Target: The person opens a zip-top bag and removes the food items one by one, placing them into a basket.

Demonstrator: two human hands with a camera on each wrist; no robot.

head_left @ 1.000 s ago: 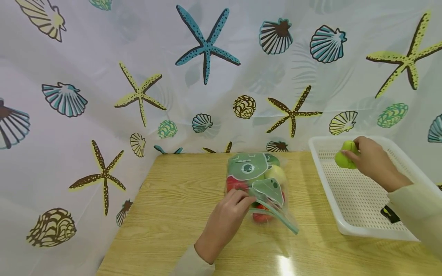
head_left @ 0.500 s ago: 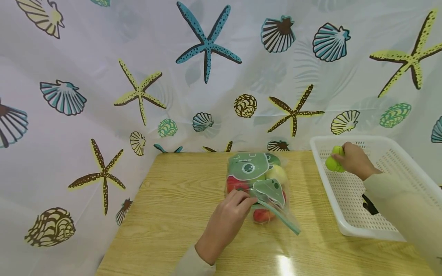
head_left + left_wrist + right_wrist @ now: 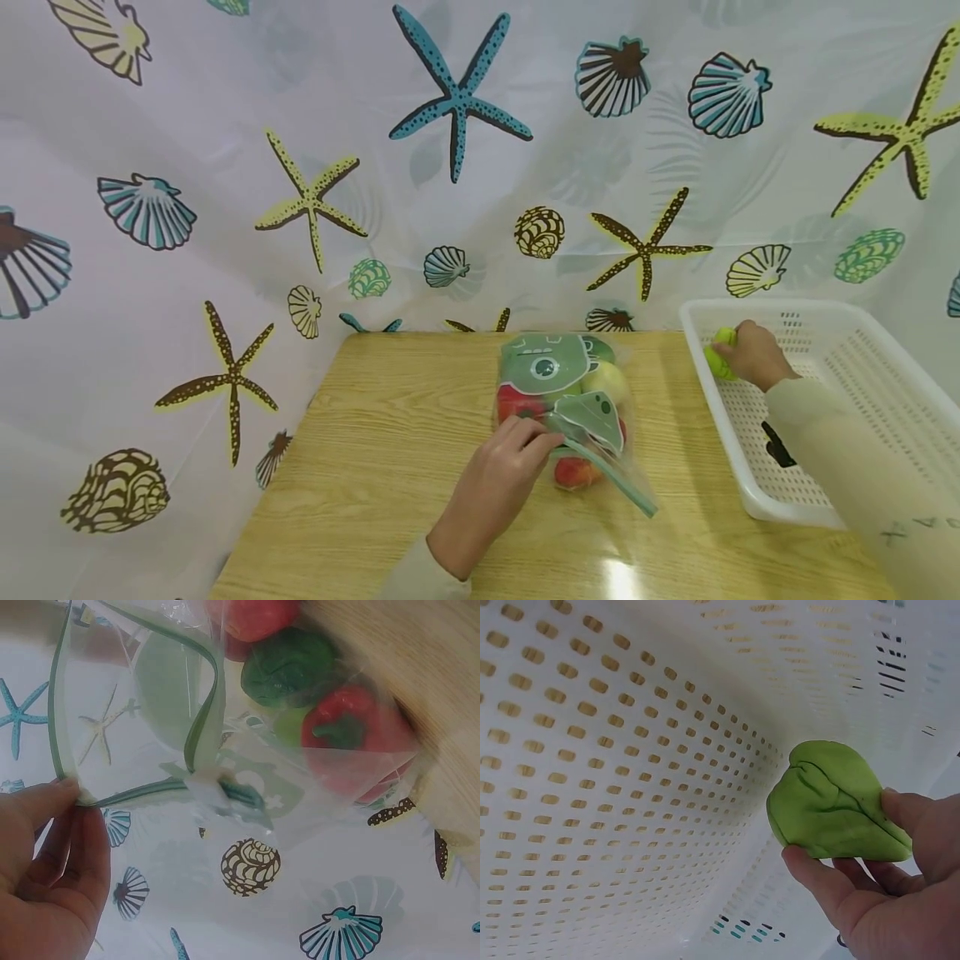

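My left hand pinches the green zip edge of a clear zip bag printed with a green cartoon animal; the left wrist view shows thumb and fingertips at a corner of its gaping mouth. Inside the bag lie a red bell pepper, a dark green vegetable, a pale yellow round item and a red fruit. Within the white perforated basket, at its far left corner, my right hand holds a light green chayote between thumb and fingers, above the basket floor.
A small black item lies on the basket floor, partly behind the right sleeve. Bag and basket stand apart on the wooden table. Behind them hangs a curtain with starfish and shell prints.
My right hand has moved left and down inside the basket with the chayote, toward the far left corner. The left hand stays on the bag's edge. The view has shifted slightly.
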